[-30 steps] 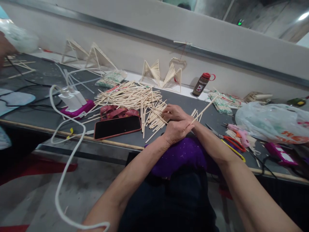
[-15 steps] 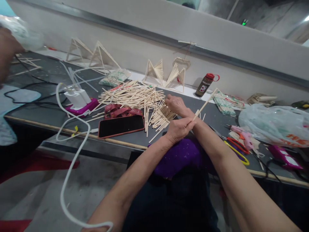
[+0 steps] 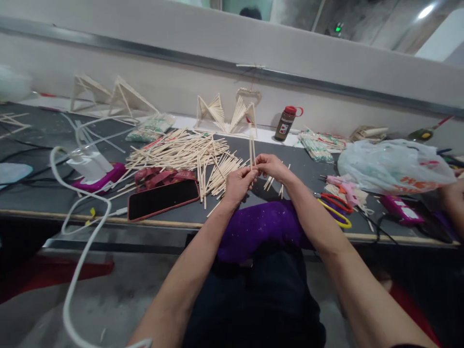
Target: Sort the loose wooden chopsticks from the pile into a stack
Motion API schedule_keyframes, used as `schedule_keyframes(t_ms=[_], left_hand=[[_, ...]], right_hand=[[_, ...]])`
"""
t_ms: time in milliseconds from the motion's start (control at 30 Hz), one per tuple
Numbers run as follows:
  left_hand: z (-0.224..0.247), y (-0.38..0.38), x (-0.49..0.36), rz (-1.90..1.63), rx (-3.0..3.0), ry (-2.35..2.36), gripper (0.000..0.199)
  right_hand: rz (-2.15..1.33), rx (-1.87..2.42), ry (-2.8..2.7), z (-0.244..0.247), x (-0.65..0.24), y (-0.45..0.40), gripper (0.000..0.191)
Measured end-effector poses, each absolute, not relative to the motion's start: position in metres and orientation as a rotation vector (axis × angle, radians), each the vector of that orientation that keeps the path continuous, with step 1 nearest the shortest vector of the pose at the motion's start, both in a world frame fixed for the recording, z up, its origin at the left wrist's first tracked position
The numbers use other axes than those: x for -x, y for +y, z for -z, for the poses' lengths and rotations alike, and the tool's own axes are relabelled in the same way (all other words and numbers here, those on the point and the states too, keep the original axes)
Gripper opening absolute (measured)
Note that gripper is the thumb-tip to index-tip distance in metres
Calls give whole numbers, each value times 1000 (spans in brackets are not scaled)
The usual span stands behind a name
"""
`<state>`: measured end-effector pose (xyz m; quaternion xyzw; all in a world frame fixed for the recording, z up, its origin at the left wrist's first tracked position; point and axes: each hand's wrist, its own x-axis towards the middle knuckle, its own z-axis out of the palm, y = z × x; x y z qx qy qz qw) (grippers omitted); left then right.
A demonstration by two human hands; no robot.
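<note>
My left hand [image 3: 239, 183] is closed on thin wooden sticks [image 3: 252, 147] that stand nearly upright above the fingers. Right beside it, my right hand [image 3: 270, 166] pinches the same sticks near their lower ends, and the fingertips of both hands meet. To the left of my hands lies a big loose pile of sticks [image 3: 177, 151], with a fanned bunch [image 3: 223, 171] nearest my left hand. A few short sticks [image 3: 268, 182] rest on the dark table under my right hand. A purple cloth [image 3: 263, 227] is below my wrists.
Black phone [image 3: 163, 199], purple power strip [image 3: 103, 179] and white cable at left. Stick frames [image 3: 213, 113] and a bottle [image 3: 286, 123] stand along the wall. Scissors [image 3: 337, 208], a pink glue gun [image 3: 344, 188] and a plastic bag [image 3: 391, 166] are right. Another person's hand [image 3: 451, 200] shows at far right.
My right hand has come back from the fanned sticks to meet my left hand. The held sticks have swung from slanting right to nearly upright. The view has shifted right.
</note>
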<state>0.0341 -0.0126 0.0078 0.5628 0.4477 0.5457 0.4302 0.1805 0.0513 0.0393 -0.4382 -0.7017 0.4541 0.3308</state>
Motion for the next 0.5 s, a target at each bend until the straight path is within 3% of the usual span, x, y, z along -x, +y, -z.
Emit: schedule_keyframes(t_ms=[300, 500], left_hand=[[-3, -7, -37, -1130, -1431, 1273, 27], [3, -7, -37, -932, -1598, 1356, 17]], right_hand=[[-1232, 1025, -1832, -32, -207, 33, 10], [-882, 1135, -2191, -30, -202, 32, 3]])
